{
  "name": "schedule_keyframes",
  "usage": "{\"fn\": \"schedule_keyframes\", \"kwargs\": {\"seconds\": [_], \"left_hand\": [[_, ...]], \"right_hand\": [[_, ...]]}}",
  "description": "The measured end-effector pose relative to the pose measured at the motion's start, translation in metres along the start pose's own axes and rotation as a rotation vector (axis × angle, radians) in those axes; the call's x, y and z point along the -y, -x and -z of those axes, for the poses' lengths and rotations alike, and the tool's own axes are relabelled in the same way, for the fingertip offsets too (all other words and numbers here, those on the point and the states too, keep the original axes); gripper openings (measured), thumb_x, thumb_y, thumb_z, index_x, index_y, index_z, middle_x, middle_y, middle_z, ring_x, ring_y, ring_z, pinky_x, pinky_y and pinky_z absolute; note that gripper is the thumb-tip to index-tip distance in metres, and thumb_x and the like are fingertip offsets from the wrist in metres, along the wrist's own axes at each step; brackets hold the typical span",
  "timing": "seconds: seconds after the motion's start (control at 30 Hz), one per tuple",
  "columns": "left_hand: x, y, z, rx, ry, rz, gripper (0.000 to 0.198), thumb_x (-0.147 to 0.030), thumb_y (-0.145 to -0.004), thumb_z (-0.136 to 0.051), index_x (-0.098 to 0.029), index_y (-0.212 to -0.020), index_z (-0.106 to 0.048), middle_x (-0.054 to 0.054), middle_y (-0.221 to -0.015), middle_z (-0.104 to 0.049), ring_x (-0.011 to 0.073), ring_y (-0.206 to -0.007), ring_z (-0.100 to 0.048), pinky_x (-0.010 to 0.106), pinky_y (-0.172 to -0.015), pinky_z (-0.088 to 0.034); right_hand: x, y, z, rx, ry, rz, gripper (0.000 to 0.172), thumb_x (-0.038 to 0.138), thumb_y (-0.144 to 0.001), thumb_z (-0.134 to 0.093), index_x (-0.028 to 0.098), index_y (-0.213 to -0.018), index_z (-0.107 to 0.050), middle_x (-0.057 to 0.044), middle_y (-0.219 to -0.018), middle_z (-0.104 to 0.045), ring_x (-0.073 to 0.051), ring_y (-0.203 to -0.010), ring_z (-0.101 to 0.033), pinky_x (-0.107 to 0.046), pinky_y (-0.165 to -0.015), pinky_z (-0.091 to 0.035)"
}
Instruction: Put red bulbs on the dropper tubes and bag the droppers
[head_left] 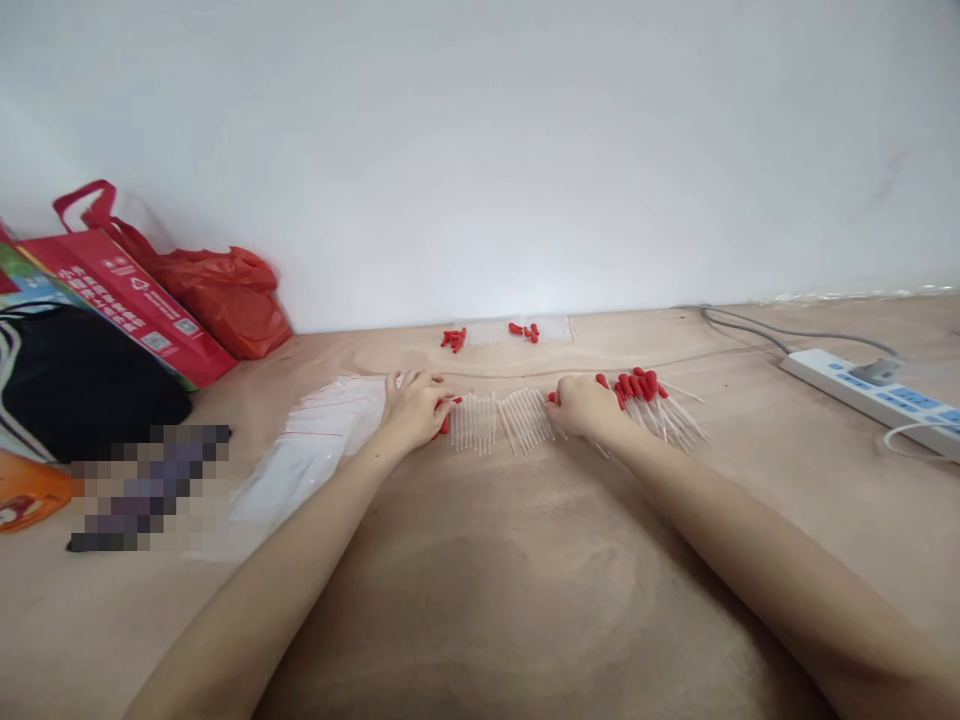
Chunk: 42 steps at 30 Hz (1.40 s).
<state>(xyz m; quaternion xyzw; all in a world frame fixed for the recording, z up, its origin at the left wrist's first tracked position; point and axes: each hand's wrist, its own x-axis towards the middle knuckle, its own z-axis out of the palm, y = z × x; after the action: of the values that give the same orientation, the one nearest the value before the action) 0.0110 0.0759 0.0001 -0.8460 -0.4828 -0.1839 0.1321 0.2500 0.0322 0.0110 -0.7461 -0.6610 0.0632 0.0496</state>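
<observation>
Tubes [473, 425] lie in two rows between the left hand [416, 408] and the right hand [587, 407], at 3 o'clock from the one and 9 o'clock from the other. The first row runs nearly 12 to 6; the second row [528, 420] leans, 11 to 5. The left hand is nearer the first, the right hand nearer the second, each just beside its end. Left fingers bend loosely at red bulbs [445, 426]; whether they grip one I cannot tell. Right fingers curl narrow by another bulb [553, 397], grip hidden, so I cannot tell whether they pinch it. Capped tubes [651, 383] bunch at the right hand's 3 o'clock.
</observation>
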Motion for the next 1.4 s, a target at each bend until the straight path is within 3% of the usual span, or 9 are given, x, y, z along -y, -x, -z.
{"fn": "schedule_keyframes", "kwargs": {"seconds": [0.23,0.43,0.57,0.73,0.87,1.0,1.17,1.27,1.4], "left_hand": [[-0.01,-0.012,0.001,0.076,-0.002,0.006,0.005,-0.025,-0.07,-0.063,-0.024,-0.067,-0.067,0.006,-0.096,-0.061,0.0263,-0.098,-0.05,0.053,-0.089,-0.025],[-0.015,-0.008,0.01,-0.109,0.179,-0.002,0.008,-0.025,-0.074,-0.059,-0.019,-0.075,-0.064,0.005,-0.091,-0.06,0.0225,-0.09,-0.053,0.04,-0.081,-0.037],[-0.038,0.007,0.02,-0.188,0.387,-0.08,0.009,-0.022,-0.08,-0.05,-0.016,-0.081,-0.057,0.003,-0.082,-0.06,0.0179,-0.081,-0.054,0.032,-0.074,-0.042],[-0.071,0.042,0.017,-0.07,0.531,-0.246,0.01,-0.021,-0.085,-0.043,-0.016,-0.082,-0.05,0.004,-0.078,-0.058,0.0156,-0.075,-0.054,0.027,-0.068,-0.042],[-0.079,0.058,0.008,-0.041,0.536,-0.255,0.011,-0.025,-0.085,-0.043,-0.016,-0.08,-0.049,0.003,-0.073,-0.058,0.0148,-0.068,-0.053,0.027,-0.064,-0.041],[-0.076,0.058,0.006,-0.056,0.544,-0.276,0.011,-0.026,-0.085,-0.044,-0.017,-0.081,-0.049,0.002,-0.072,-0.059,0.0144,-0.067,-0.053,0.026,-0.063,-0.041],[-0.075,0.057,0.006,-0.082,0.536,-0.274,0.011,-0.025,-0.085,-0.044,-0.016,-0.082,-0.05,0.002,-0.073,-0.06,0.0148,-0.068,-0.054,0.026,-0.063,-0.04],[-0.075,0.058,0.005,-0.094,0.536,-0.254,0.011,-0.025,-0.086,-0.044,-0.016,-0.084,-0.05,0.003,-0.074,-0.06,0.0148,-0.068,-0.055,0.026,-0.064,-0.04],[-0.073,0.057,0.003,-0.105,0.548,-0.273,0.013,-0.027,-0.086,-0.044,-0.016,-0.087,-0.052,0.002,-0.075,-0.063,0.0143,-0.069,-0.057,0.027,-0.066,-0.038]], "right_hand": [[0.006,0.004,-0.001,0.02,0.035,0.043,0.022,0.021,-0.076,-0.047,0.012,-0.086,-0.064,-0.017,-0.091,-0.064,-0.026,-0.082,-0.062,-0.03,-0.058,-0.045],[0.016,0.006,-0.004,0.017,0.085,0.058,0.023,0.011,-0.075,-0.046,0.012,-0.089,-0.065,-0.018,-0.095,-0.064,-0.027,-0.084,-0.062,-0.033,-0.062,-0.046],[0.018,0.006,-0.006,0.011,0.128,0.054,0.026,0.006,-0.076,-0.043,0.009,-0.09,-0.065,-0.02,-0.093,-0.064,-0.027,-0.087,-0.061,-0.032,-0.064,-0.046],[0.021,0.008,-0.009,0.008,0.166,0.048,0.026,0.006,-0.078,-0.042,0.007,-0.092,-0.065,-0.023,-0.092,-0.064,-0.026,-0.086,-0.062,-0.031,-0.066,-0.046],[0.023,0.01,-0.01,0.01,0.177,0.056,0.028,0.004,-0.078,-0.041,0.006,-0.092,-0.065,-0.023,-0.091,-0.064,-0.024,-0.085,-0.062,-0.03,-0.065,-0.045],[0.023,0.011,-0.01,-0.001,0.175,0.06,0.031,0.005,-0.08,-0.036,0.009,-0.093,-0.064,-0.02,-0.094,-0.064,-0.024,-0.086,-0.062,-0.031,-0.065,-0.044],[0.008,0.006,0.004,-0.029,0.163,-0.018,0.026,0.017,-0.082,-0.04,0.005,-0.094,-0.06,-0.022,-0.088,-0.063,-0.028,-0.083,-0.062,-0.032,-0.062,-0.042],[-0.011,0.008,0.019,-0.112,0.095,-0.038,0.026,0.021,-0.08,-0.04,0.003,-0.094,-0.054,-0.021,-0.082,-0.061,-0.028,-0.077,-0.061,-0.03,-0.057,-0.039],[-0.032,0.03,0.021,-0.202,-0.144,0.234,0.013,0.026,-0.083,-0.037,0.014,-0.083,-0.043,-0.008,-0.068,-0.056,-0.018,-0.058,-0.054,-0.026,-0.051,-0.034]]}}
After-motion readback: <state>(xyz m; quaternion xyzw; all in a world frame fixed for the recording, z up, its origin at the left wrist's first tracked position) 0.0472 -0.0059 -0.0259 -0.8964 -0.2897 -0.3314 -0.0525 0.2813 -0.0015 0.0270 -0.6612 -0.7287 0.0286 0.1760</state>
